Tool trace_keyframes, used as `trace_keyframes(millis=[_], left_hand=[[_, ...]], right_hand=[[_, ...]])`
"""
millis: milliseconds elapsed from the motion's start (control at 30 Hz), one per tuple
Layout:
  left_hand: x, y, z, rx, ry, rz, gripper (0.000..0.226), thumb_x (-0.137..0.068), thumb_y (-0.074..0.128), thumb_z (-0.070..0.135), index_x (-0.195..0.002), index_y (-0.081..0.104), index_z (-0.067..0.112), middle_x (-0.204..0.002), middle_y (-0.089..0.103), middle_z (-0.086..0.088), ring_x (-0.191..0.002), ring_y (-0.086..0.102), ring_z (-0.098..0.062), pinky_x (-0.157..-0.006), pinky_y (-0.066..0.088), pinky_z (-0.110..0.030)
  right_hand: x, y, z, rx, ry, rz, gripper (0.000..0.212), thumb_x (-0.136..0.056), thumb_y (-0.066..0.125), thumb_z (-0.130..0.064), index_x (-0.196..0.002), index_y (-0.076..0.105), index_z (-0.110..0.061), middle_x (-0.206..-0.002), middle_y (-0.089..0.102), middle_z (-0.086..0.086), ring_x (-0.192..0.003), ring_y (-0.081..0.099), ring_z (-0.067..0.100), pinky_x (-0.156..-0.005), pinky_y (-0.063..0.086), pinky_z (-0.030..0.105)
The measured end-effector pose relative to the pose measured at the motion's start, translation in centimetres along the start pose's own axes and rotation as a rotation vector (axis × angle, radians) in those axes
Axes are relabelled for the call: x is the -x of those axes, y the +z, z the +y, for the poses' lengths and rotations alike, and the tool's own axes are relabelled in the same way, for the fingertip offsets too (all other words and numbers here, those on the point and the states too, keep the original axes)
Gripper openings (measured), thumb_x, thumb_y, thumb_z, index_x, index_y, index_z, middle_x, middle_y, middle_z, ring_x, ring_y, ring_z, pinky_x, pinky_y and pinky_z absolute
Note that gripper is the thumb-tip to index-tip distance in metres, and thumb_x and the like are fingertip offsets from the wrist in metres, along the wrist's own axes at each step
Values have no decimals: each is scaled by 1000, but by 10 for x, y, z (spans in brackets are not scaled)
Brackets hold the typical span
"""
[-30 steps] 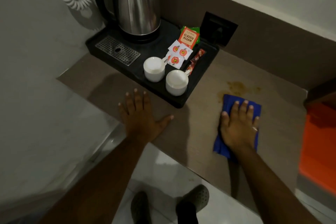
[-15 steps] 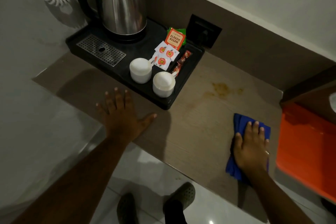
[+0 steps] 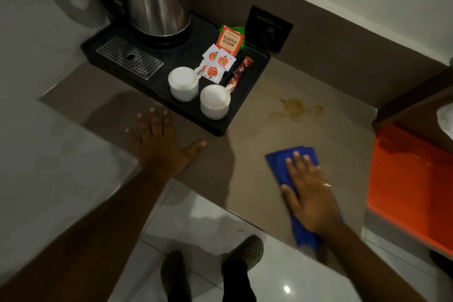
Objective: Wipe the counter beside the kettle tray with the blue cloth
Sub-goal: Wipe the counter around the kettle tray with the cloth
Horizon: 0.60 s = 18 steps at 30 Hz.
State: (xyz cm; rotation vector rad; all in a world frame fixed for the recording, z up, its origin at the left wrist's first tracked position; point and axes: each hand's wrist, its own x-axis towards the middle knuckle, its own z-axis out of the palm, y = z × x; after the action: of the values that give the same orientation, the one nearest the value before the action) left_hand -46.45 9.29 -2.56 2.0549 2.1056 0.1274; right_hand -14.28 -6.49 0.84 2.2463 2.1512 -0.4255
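Blue was the cloth [image 3: 278, 167], folded flat on the brown counter [image 3: 257, 179], and the right hand [image 3: 310, 193] lay right on top of it. That hand was spread wide, fingers [image 3: 296, 158] out, palm pushing down. It was not pinching or gripping the cloth, only pressing it. The near end of the cloth poked out under the wrist, close to the counter's front edge.

The left hand [image 3: 159, 147] was well apart from the right one. It lay flat and spread out on the bare counter, holding nothing, with its fingertips just in front of the black kettle tray [image 3: 220, 127]. It looked like it was there to lean on.

Past the right hand's fingertips, farther from the person, there was a yellow-brown stain [image 3: 294, 108] on the counter. The cloth was not touching it. The stain sat near the tray's right side, so that spot looked like the part most in need of a wipe.

To do this step well, the right hand should probably keep its palm flat and push the cloth forward over the stain, pressing down hard. It should go back and forth a few times. It should stay clear of the two white cups [image 3: 214, 102] at the tray's near corner.
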Motion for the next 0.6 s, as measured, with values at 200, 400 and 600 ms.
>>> trace_keyframes(millis=[200,400,600], left_hand=[[-1,2,1,6,-10,8,128,-62,19,101,-156,12,13,-164,7,-20,-150,-1,-44,-112,-1,-70],[0,1,1,-12,7,18,126,-65,20,100,-155,16,13,-164,11,-22,-149,2,-46,-112,2,-70],[0,2,0,-11,9,7,126,-64,18,100,-156,13,14,-164,9,-21,-149,1,-45,-112,0,-70]], right_hand=[[-38,-6,25,-105,748,230,65,-100,28,-42,-153,14,-8,-163,9,16,-149,6,34,-119,7,53],[-89,8,-87,-125,619,190,69,-99,21,-47,-154,5,-7,-163,1,16,-150,-2,33,-120,-1,51],[-11,20,-76,-59,104,63,66,-97,18,-58,-153,7,-25,-163,1,-1,-150,-3,18,-121,3,46]])
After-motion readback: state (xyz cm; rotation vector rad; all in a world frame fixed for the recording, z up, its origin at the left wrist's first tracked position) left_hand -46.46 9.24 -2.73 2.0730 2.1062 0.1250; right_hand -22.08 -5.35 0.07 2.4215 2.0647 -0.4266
